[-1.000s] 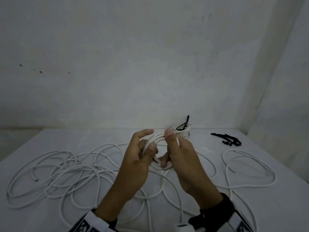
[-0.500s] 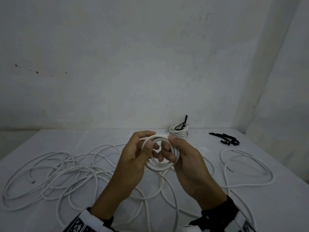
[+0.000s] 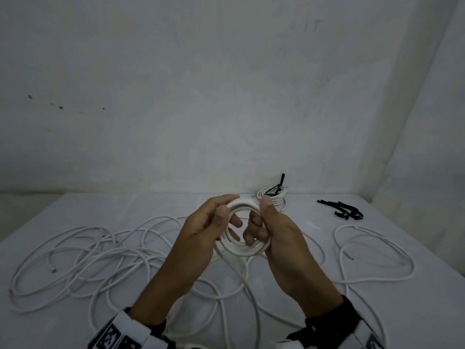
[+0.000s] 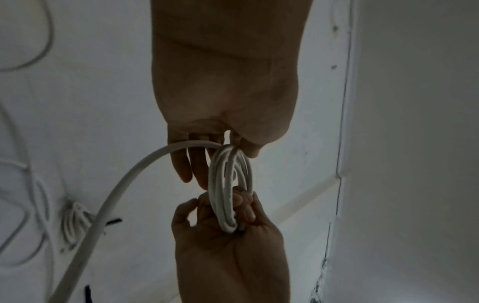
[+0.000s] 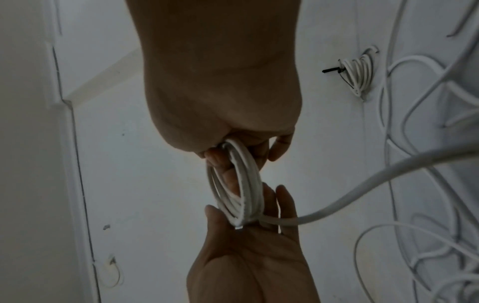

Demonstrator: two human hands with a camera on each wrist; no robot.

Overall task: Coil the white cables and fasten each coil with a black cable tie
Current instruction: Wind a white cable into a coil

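A white tabletop (image 3: 83,321) stands against a pale wall. Long white cables (image 3: 83,258) lie on it in loose, messy loops, on the left, in the middle and on the right. At the back lies a tied coil (image 3: 273,197) with a black tie. Near the far right corner lie some black cable ties (image 3: 344,212).

Dim, flat, cool-grey light all round; no clear source, no glare. Head view is sharp enough in the middle, wall (image 3: 226,96) lines bow at the edges from the wide lens. Soft shadow under the hands on the bench (image 3: 377,311). Wrist views darker, hands near-silhouette against pale surfaces, noisy, loose cable (image 4: 108,205) close to lens blurred, edges stretched.
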